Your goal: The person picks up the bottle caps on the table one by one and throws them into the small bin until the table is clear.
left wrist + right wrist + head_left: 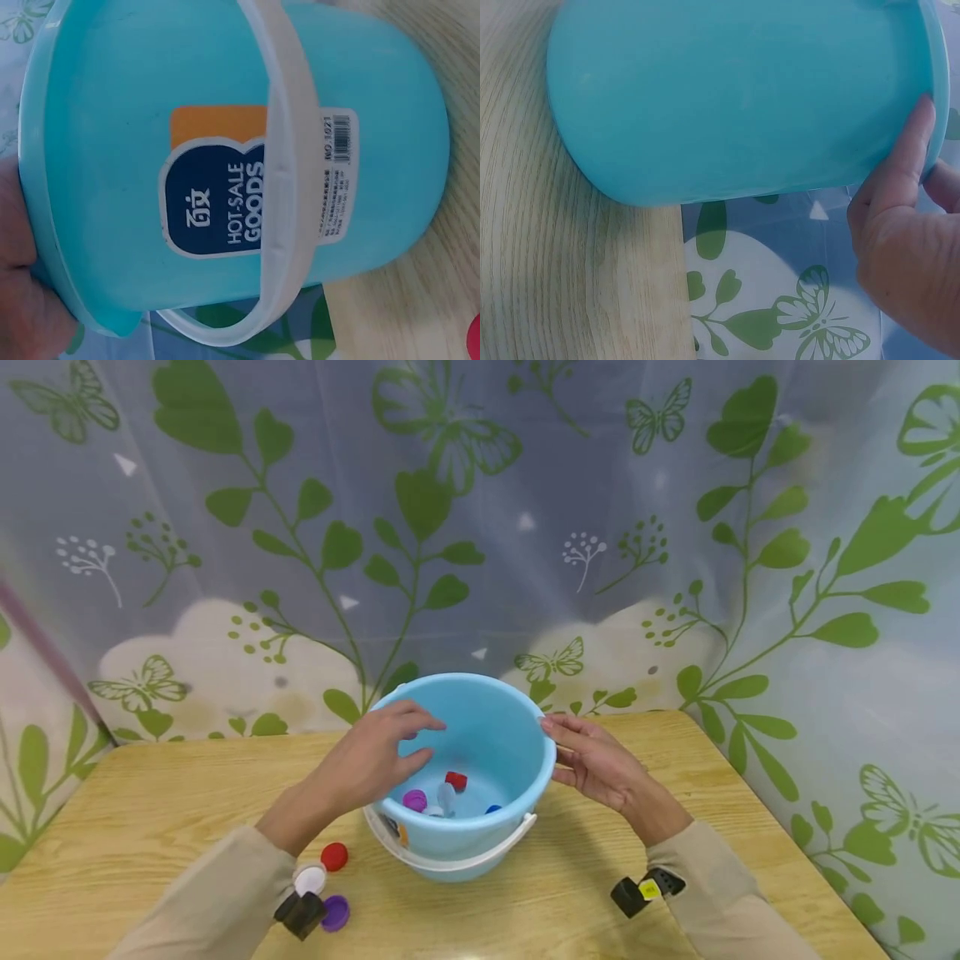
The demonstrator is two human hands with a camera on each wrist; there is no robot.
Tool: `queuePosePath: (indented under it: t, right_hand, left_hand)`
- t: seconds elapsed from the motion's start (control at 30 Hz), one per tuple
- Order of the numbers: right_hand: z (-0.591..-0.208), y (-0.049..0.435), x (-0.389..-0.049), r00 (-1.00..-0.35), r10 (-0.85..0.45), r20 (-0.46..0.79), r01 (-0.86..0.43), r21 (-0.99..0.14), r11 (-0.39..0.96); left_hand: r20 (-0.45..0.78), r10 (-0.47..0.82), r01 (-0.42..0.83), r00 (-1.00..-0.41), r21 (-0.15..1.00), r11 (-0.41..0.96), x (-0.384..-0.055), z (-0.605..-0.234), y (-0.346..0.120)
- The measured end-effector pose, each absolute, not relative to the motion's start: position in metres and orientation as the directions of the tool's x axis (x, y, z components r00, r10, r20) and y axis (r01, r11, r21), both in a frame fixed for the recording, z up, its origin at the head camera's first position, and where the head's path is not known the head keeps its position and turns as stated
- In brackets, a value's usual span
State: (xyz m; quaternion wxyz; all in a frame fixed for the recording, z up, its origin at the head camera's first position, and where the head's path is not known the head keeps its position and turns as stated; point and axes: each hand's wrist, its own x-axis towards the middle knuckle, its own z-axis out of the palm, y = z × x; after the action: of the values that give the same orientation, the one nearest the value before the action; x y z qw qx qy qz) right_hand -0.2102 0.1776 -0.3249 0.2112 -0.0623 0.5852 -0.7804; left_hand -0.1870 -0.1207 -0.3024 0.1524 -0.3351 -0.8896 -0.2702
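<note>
A light blue bucket [480, 839] stands on the table with its white handle [457, 865] hanging down in front. My left hand [382, 747] is over the bucket's left rim, fingers and thumb apart above the inside, holding nothing. On the opposite side my right hand [596, 760] grips the rim, thumb on top and fingers against the outer wall [742, 97]. At the bottom lie a purple bottle cap [415, 800], a red cap [456, 781], a pale translucent piece [446, 798] and a partly hidden blue one [492, 808]. The left wrist view shows the bucket's label [214, 202].
Left of the bucket, on the wooden table [187, 810], lie a red cap [334, 857], a white cap [310, 880] and a purple cap [336, 912], close to the left wrist camera [302, 914]. A curtain [480, 527] with leaves and butterflies hangs behind the table.
</note>
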Motion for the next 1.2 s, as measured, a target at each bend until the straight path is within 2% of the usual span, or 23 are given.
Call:
queuePosePath:
  t: [0.1, 0.23, 0.33, 0.47, 0.6, 0.77, 0.93, 1.03, 1.2]
  right_hand:
    - [-0.324, 0.178, -0.210, -0.903, -0.402, -0.149, 0.256, -0.940, -0.226]
    - [-0.325, 0.178, -0.209, -0.902, -0.404, -0.151, 0.258, -0.940, -0.224]
    - [-0.325, 0.177, -0.209, -0.901, -0.406, -0.152, 0.259, -0.940, -0.224]
    - [-0.325, 0.176, -0.209, -0.901, -0.406, -0.152, 0.260, -0.939, -0.226]
    - [-0.324, 0.176, -0.209, -0.902, -0.404, -0.149, 0.259, -0.937, -0.233]
    - [-0.325, 0.177, -0.209, -0.902, -0.407, -0.145, 0.257, -0.937, -0.237]
    - [-0.326, 0.178, -0.210, -0.902, -0.407, -0.145, 0.260, -0.934, -0.244]
    - [-0.326, 0.178, -0.210, -0.903, -0.406, -0.143, 0.259, -0.933, -0.248]
    - [-0.326, 0.177, -0.211, -0.902, -0.409, -0.139, 0.256, -0.935, -0.247]
  left_hand:
    - [0.504, 0.488, 0.687, -0.713, 0.359, 0.632, -0.186, -0.304, -0.122]
    - [0.595, 0.465, 0.710, -0.656, 0.277, 0.647, -0.185, -0.305, -0.125]
    - [0.664, 0.405, 0.702, -0.629, 0.260, 0.663, -0.184, -0.305, -0.129]
    - [0.723, 0.262, 0.647, -0.640, 0.322, 0.691, -0.183, -0.309, -0.143]
    - [0.721, 0.175, 0.581, -0.671, 0.364, 0.728, -0.180, -0.317, -0.165]
    - [0.599, 0.175, 0.479, -0.782, 0.396, 0.784, -0.170, -0.335, -0.193]
    - [0.377, 0.206, 0.373, -0.903, 0.450, 0.811, -0.159, -0.362, -0.213]
    - [0.268, 0.226, 0.333, -0.936, 0.474, 0.816, -0.152, -0.380, -0.222]
    - [0.130, 0.246, 0.277, -0.961, 0.504, 0.818, -0.140, -0.402, -0.233]
